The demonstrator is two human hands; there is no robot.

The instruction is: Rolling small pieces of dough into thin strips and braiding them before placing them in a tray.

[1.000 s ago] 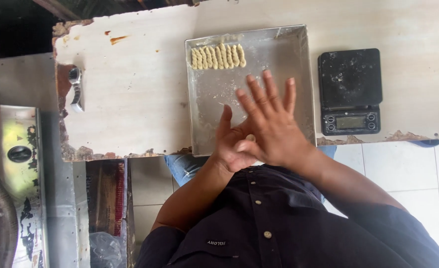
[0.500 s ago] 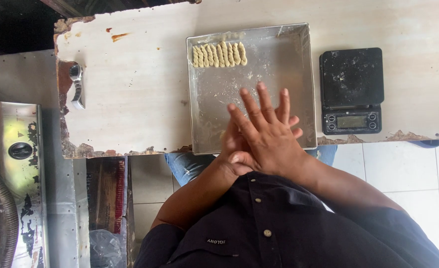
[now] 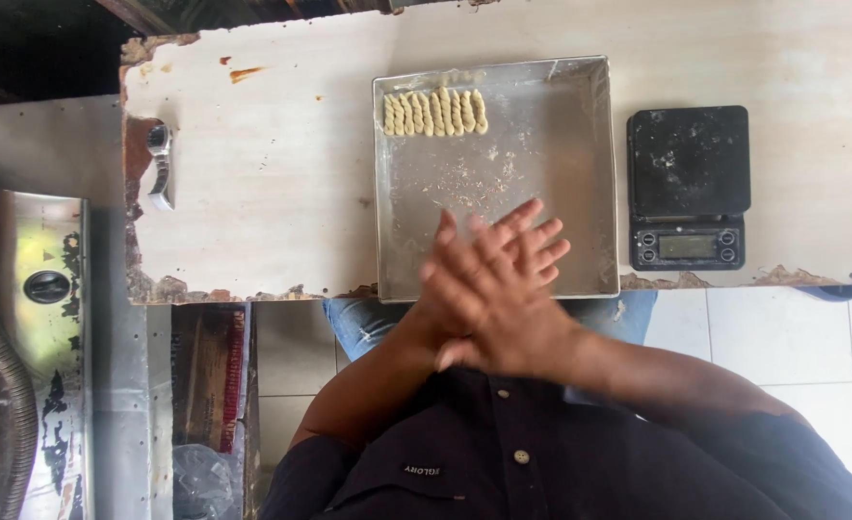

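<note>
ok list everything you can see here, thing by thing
metal tray: one, silver, middle of the worktop
twisted dough pieces: a short row, pale yellow, tray's far left corner
digital scale: one, black, right of the tray
wristwatch: one, silver and black, left end of the worktop
worktop: one, pale, chipped edges
steel appliance: one, shiny, far left
right hand: pressed over the left, above the tray's near edge
left hand: mostly hidden under the right
</note>
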